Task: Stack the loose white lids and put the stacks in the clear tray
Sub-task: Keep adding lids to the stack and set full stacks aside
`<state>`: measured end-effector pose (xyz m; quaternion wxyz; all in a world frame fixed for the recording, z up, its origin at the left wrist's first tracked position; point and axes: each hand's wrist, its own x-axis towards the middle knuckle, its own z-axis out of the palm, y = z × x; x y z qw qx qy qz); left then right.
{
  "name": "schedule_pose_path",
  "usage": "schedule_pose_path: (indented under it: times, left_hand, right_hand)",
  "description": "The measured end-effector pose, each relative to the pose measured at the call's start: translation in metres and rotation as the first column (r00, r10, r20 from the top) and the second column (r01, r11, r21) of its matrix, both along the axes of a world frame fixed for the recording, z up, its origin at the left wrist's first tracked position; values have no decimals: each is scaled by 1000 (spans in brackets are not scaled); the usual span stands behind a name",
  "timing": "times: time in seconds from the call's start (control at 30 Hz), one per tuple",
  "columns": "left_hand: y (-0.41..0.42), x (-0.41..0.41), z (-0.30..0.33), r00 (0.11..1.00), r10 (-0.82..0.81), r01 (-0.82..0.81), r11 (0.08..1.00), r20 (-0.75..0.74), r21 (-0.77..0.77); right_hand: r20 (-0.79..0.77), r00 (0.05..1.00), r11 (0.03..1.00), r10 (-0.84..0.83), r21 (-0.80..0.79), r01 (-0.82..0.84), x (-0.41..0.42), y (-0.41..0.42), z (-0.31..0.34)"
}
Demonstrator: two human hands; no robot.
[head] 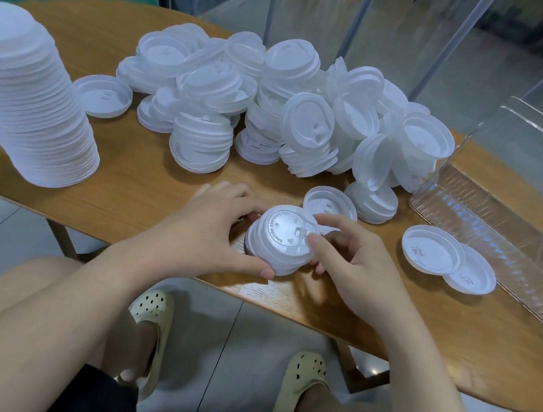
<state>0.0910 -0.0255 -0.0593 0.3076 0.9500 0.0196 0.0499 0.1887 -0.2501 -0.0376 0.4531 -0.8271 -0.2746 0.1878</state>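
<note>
White short stack of lids (281, 241) — left hand (211, 229) and right hand (349, 257) grip it on the wooden table (134, 187).

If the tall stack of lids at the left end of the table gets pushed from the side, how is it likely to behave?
The tall stack of lids already leans, its top offset from its base, so a push near the top would probably topple it. The lids look thin and nested, so it is likely light. On the smooth wooden table, a low push might slide it.

Soft even daylight, wide-angle edge distortion, sharp
</note>
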Motion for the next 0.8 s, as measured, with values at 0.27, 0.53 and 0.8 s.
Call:
schedule_pose_path:
  times: [0.27,0.53,0.8]
  left_hand:
    - [1,0,-2,1000,-11,12,1000,12,-15]
    - [0,0,-1,1000,-16,16,1000,22,-27]
    - [0,-2,0,1000,-1,1,1000,2,-17]
  right_hand:
    - [67,997,998,38,-45,-35,2,1,-11]
    - [161,986,996,45,-89,-31,-1,4,-9]
    - [433,898,992,-77,-59,113,14,-6,-10]
